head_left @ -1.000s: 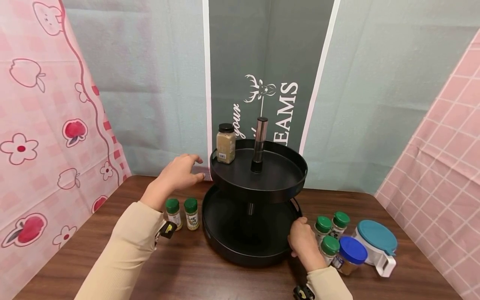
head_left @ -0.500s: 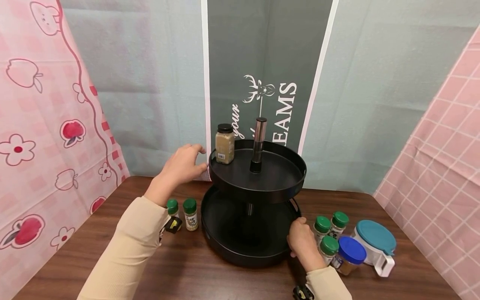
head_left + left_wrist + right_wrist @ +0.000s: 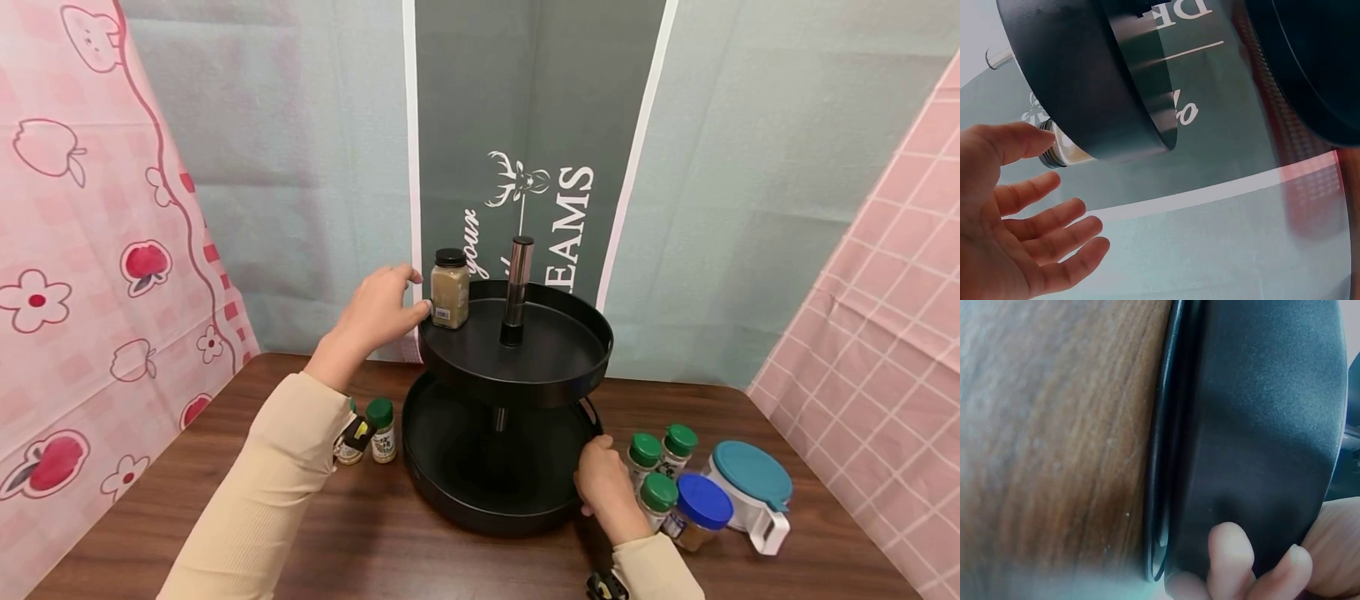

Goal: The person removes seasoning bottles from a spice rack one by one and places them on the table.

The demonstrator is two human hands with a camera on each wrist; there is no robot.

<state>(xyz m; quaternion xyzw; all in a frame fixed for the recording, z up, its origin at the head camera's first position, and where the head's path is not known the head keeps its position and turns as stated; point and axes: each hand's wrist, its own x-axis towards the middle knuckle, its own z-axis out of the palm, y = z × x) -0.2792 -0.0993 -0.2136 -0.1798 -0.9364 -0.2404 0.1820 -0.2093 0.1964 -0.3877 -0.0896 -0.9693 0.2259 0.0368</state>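
A black two-tier round rack [image 3: 495, 521] stands on the table with a pole through its middle. On its upper tray, at the left, sits an upright spice jar [image 3: 450, 292] with a black cap and tan contents. Close to the left of that jar is my left hand [image 3: 378, 308], thumb and fingers spread apart and holding nothing. In the left wrist view its fingers [image 3: 1060, 228] are relaxed, with the jar partly hidden behind the tray wall. My right hand [image 3: 606, 483] grips the right side of the lower tray, its fingertips [image 3: 1230, 550] against the outer wall.
Right of the rack stand several green-capped spice bottles [image 3: 658, 493], a blue-lidded jar [image 3: 703, 502] and a white container with a teal lid [image 3: 752, 475]. At the left are two more green-capped bottles [image 3: 382, 425], one partly behind my left wrist. Fabric hangs behind.
My left hand has moved up and to the right, nearer the black-capped jar. My right hand stays on the lower tray, and the rack keeps its place.
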